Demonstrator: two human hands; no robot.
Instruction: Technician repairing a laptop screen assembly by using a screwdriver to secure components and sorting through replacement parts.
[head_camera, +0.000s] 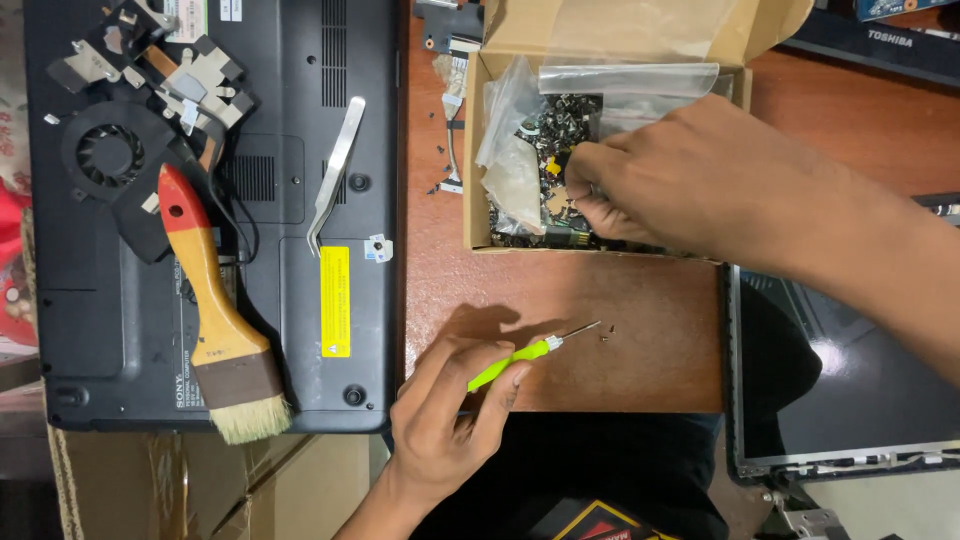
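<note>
Left hand (445, 425), lower centre — fingers pinched round a green-handled screwdriver (520, 356), tip near tiny screws (606, 334) on the wooden table (640, 330). Right hand (650, 185), upper right, fingers curled into a cardboard box (476, 150) of small parts — grasp unclear.

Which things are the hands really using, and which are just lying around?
In use:
- left hand holding the green screwdriver, its tip by small screws
- right hand reaching into the cardboard box of small parts

Lying about:
- paintbrush
- tweezers
- upturned laptop
- cooling fan
- screen panel
</note>
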